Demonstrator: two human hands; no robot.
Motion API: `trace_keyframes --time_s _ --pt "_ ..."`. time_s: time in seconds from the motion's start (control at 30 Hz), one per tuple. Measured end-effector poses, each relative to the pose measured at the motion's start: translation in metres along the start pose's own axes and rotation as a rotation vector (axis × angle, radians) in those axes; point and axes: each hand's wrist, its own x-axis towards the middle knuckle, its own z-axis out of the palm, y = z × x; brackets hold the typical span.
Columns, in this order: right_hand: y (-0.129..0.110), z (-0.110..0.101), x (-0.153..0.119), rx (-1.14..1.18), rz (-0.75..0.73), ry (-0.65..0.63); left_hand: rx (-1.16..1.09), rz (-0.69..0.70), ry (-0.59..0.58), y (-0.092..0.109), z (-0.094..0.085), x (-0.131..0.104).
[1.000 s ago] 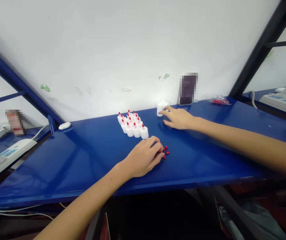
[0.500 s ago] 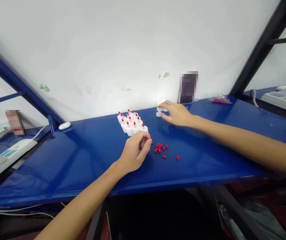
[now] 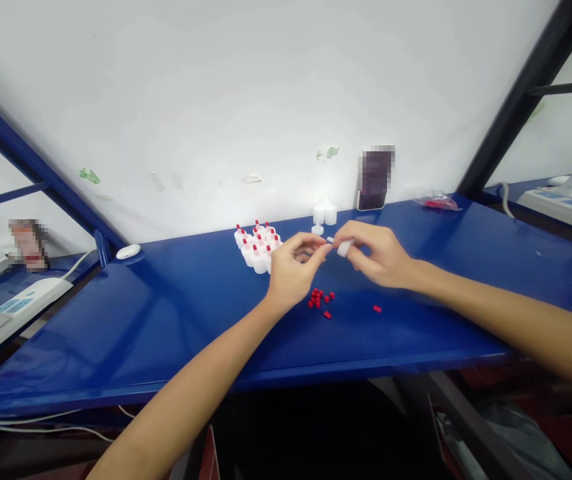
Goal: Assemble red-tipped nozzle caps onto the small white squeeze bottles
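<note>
My right hand (image 3: 379, 255) holds a small white dropper bottle (image 3: 345, 249) tilted, its thin nozzle pointing left. Facing it, the fingertips of my left hand (image 3: 292, 272) are pinched on a small red cap (image 3: 322, 246), mostly hidden by the fingers. Cap and nozzle are close together; whether they touch I cannot tell. Behind my left hand stands a cluster of white bottles (image 3: 259, 261) with red caps on them. Loose red caps (image 3: 317, 299) lie on the blue table (image 3: 176, 320) below the hands, and one red cap (image 3: 377, 309) lies apart to the right.
Uncapped white bottles (image 3: 325, 213) stand near the wall. A phone (image 3: 373, 181) leans on the wall to their right, near a clear bag with red pieces (image 3: 439, 201). A white earbud case (image 3: 129, 252) rests at the left edge. Power strips (image 3: 26, 312) lie beyond the frame posts.
My right hand has picked up a white bottle from the back and brought it nearer. My left hand has moved right and up to meet it. One loose red cap has shifted right.
</note>
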Motion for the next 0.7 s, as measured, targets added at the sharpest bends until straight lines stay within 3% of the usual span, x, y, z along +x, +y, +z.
trace_keyframes --time_s 0.1,0.23,0.5,0.6,0.7 --pt "-0.0079 -0.0033 -0.0008 0.032 -0.11 -0.026 -0.064 -0.1 0.031 -0.0031 -0.003 -0.0068" --pt "-0.0104 -0.0007 -0.0008 0.056 -0.104 -0.053 -0.109 -0.125 0.086 -0.002 -0.0057 -0.0068" --pt "-0.0063 0.0009 -0.0032 0.09 -0.053 -0.085 -0.123 -0.071 -0.061 -0.0061 -0.0061 -0.0077" --pt "-0.0049 0.0006 -0.0029 0.03 -0.056 -0.097 -0.127 -0.074 -0.048 -0.0068 -0.0079 -0.0069" --pt "-0.0028 0.0019 -0.0031 -0.036 -0.082 -0.192 -0.154 -0.106 -0.052 -0.006 -0.0083 -0.0059"
